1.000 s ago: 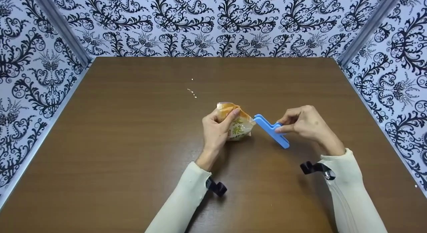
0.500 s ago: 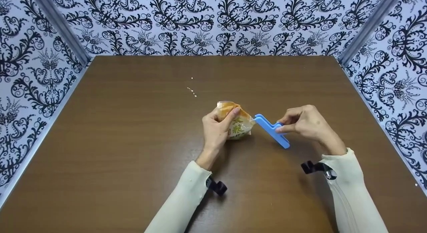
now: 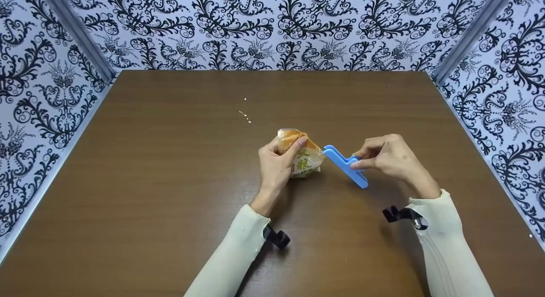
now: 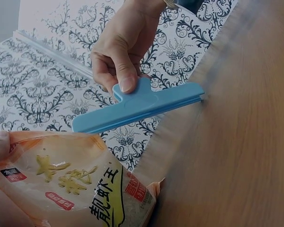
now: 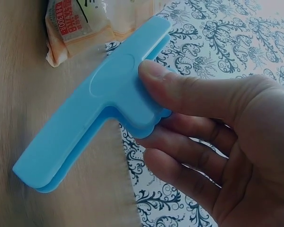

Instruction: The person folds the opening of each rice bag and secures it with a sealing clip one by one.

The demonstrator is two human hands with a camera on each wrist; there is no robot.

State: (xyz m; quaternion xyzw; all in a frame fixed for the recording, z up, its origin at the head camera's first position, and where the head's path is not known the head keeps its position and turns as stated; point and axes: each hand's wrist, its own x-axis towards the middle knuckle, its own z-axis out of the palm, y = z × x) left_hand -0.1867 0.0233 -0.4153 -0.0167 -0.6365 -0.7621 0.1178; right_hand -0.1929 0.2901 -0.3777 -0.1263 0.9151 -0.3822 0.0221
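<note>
My left hand (image 3: 274, 164) grips a crumpled plastic food bag (image 3: 307, 161), orange and pale with printed characters, thumb on its near face. In the left wrist view, the bag (image 4: 71, 179) shows green and black lettering. My right hand (image 3: 389, 156) pinches a blue bag clip (image 3: 342, 166) by its handle between thumb and fingers. Slanting down to the right, the clip has its upper left end close to the bag's right corner. Whether they touch cannot be told. The right wrist view shows the clip's (image 5: 85, 111) two long bars lying nearly together, with the bag behind.
Both hands are above a brown wooden table (image 3: 170, 182). Several small white crumbs (image 3: 245, 115) lie on it beyond the left hand. Patterned black-and-white panels (image 3: 272, 29) wall the back and sides. Black wrist mounts (image 3: 276, 238) stick out from both sleeves.
</note>
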